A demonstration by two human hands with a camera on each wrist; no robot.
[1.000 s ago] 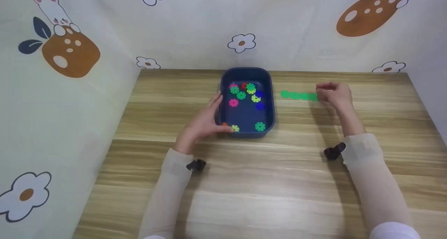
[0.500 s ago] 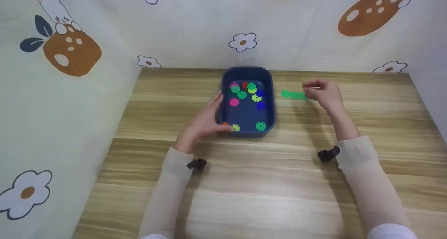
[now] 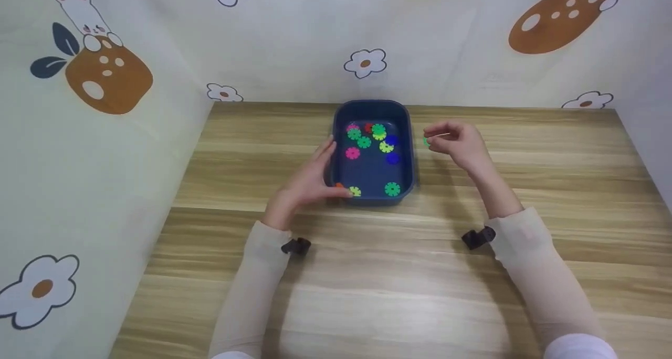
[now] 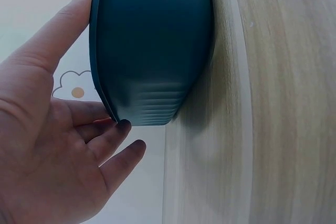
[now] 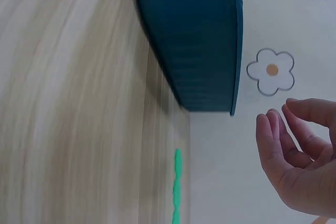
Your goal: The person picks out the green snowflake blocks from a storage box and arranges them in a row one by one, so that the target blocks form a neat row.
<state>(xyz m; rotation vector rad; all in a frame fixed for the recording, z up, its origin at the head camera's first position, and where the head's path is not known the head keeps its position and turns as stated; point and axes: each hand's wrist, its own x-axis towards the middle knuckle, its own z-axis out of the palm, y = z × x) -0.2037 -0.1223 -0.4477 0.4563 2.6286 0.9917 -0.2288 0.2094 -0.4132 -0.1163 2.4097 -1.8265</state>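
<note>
A dark blue plastic tub (image 3: 374, 183) stands on the wooden table with snowflake-shaped plastic discs inside. My left hand (image 3: 304, 183) holds its near left corner, thumb over the near rim and fingers along the left side. In the left wrist view, thumb and fingertips (image 4: 123, 125) meet the tub's rim. To the right of the tub, my right hand (image 3: 459, 144) hovers with loosely bent fingers and nothing between them. Beneath it lies a row of green discs (image 5: 177, 187), mostly hidden by the hand in the head view, one end (image 3: 426, 141) showing.
Inside the tub are green discs (image 3: 392, 189), pink discs (image 3: 352, 153), yellow discs (image 3: 386, 147) and blue discs (image 3: 392, 158), several lying in the far half. A patterned cloth wall (image 3: 294, 49) borders the table (image 3: 399, 275) at the back and left.
My right hand has moved left along the green row toward the tub, covering more of the row. My left hand and the tub have stayed in place.
</note>
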